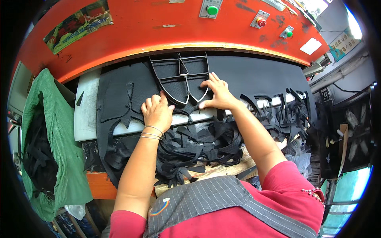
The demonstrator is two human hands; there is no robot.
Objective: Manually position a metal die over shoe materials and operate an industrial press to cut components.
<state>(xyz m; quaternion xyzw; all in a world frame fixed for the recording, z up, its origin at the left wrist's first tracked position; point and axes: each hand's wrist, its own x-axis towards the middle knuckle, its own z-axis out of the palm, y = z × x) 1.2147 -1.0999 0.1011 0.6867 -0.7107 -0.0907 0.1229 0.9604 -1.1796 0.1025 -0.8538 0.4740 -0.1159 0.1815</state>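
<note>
A metal cutting die point(187, 75), with thin walls, cross bars and two rounded points at its near end, lies on a black textured sheet point(254, 71). My left hand point(156, 113) rests beside its left wall, fingers and thumb apart, the index fingertip at the die's edge. At the right wall, my right hand point(217, 94) holds the die, with the index finger hooked over the rim and the thumb near the right point. Cut-out gaps and dangling black strips point(198, 142) run along the sheet's near side, below both hands.
Across the far side stands an orange machine beam point(158, 31) with a green button point(212, 10), a red knob point(261, 22) and another green button point(289, 34). A white board point(86, 107) shows under the sheet. On the left hangs a green sack point(63, 158) with black scraps inside.
</note>
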